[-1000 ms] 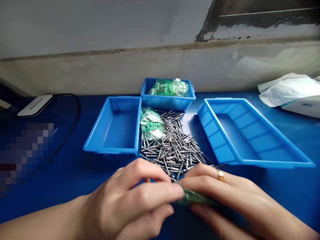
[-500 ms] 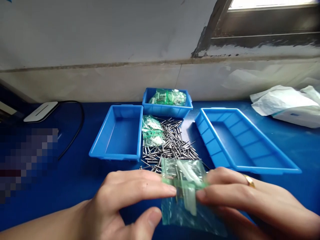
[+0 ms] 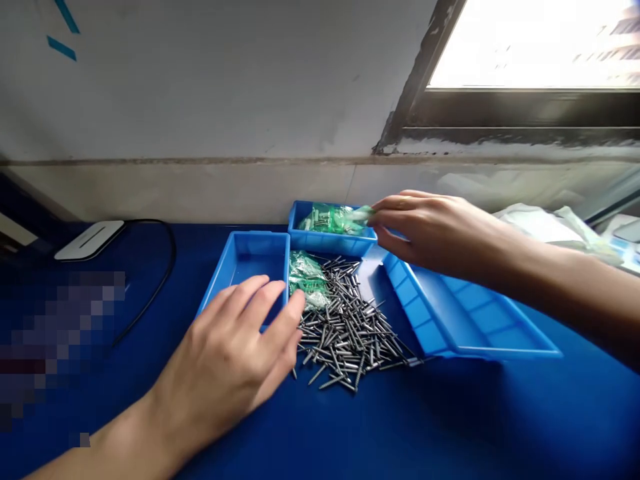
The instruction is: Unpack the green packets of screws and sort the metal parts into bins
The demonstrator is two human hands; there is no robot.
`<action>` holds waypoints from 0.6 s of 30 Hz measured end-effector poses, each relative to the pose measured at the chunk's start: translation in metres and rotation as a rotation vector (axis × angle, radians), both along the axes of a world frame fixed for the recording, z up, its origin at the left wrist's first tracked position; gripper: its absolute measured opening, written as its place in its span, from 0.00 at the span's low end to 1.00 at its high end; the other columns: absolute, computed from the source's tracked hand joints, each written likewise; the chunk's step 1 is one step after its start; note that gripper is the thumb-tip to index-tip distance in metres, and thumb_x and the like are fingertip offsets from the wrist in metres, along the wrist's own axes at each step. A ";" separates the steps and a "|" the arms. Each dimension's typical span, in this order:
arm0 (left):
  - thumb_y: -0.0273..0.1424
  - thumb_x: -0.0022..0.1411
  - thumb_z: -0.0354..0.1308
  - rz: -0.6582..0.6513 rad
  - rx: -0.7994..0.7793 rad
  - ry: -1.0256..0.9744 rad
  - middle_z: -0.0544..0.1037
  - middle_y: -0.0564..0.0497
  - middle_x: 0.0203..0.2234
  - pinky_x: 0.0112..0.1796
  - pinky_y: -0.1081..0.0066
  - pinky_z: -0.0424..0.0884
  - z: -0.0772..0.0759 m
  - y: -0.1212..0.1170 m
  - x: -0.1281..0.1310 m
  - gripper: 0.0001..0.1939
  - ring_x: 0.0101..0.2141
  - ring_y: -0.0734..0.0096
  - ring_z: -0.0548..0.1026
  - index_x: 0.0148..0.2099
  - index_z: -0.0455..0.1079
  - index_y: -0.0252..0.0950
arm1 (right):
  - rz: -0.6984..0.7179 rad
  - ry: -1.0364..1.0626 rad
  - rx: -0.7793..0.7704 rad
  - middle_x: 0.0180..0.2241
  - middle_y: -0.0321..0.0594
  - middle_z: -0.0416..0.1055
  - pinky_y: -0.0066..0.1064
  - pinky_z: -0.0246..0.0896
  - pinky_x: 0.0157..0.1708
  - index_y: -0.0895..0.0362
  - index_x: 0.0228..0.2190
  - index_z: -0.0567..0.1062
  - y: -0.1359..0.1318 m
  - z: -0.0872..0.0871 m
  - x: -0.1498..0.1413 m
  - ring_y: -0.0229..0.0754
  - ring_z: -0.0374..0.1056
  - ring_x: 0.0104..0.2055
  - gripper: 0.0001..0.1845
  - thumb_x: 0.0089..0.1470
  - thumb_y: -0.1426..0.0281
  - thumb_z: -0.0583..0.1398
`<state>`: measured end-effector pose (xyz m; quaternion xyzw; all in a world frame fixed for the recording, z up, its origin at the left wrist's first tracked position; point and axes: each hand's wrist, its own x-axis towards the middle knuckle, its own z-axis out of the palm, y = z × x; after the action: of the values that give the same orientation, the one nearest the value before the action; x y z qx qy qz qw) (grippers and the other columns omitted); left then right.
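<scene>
1. My right hand [image 3: 400, 220] is at the far rectangular blue plastic bin's [image 3: 330, 243] right end, fingertips meeting a translucent green plastic bag [image 3: 362, 215]; I cannot tell whether they pinch it.
2. My left hand [image 3: 240, 333], fingers loosely spread, overlaps the left blue plastic bin's [image 3: 260, 245] near edge.
3. I see blue tabletop [image 3: 380, 433] stretching nearward from the silvery metal screws [image 3: 350, 320].
4. The bag looks blurred, whitish-green.

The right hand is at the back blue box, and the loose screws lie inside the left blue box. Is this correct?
Not quite: the loose screws lie on the table, as the head view shows. The right hand is indeed at the back blue box.
</scene>
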<state>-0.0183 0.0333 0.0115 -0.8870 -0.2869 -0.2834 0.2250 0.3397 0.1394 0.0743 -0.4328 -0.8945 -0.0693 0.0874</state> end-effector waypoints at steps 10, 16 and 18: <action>0.22 0.95 0.50 -0.063 -0.056 0.018 0.92 0.46 0.36 0.31 0.61 0.86 0.006 0.005 -0.004 0.18 0.31 0.58 0.93 0.59 0.82 0.25 | -0.128 -0.118 -0.207 0.67 0.49 0.87 0.54 0.91 0.58 0.52 0.71 0.85 0.035 -0.022 -0.026 0.56 0.89 0.59 0.25 0.83 0.55 0.76; 0.20 0.94 0.51 -0.129 -0.058 0.048 0.94 0.47 0.37 0.30 0.60 0.86 0.006 0.000 0.003 0.16 0.32 0.59 0.92 0.58 0.82 0.26 | -0.010 -0.149 -0.249 0.68 0.49 0.86 0.57 0.90 0.61 0.52 0.69 0.86 0.037 -0.025 -0.016 0.57 0.88 0.61 0.23 0.83 0.56 0.76; 0.20 0.94 0.51 -0.133 -0.060 0.052 0.94 0.47 0.38 0.29 0.61 0.86 0.006 -0.004 0.003 0.16 0.33 0.59 0.93 0.59 0.82 0.26 | 0.009 -0.138 -0.252 0.68 0.49 0.87 0.56 0.90 0.61 0.52 0.69 0.86 0.037 -0.026 -0.010 0.57 0.88 0.61 0.23 0.83 0.56 0.76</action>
<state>-0.0157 0.0296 0.0175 -0.9176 -0.2298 -0.2656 0.1862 0.3295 0.1765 0.0479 -0.4305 -0.9020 0.0144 -0.0290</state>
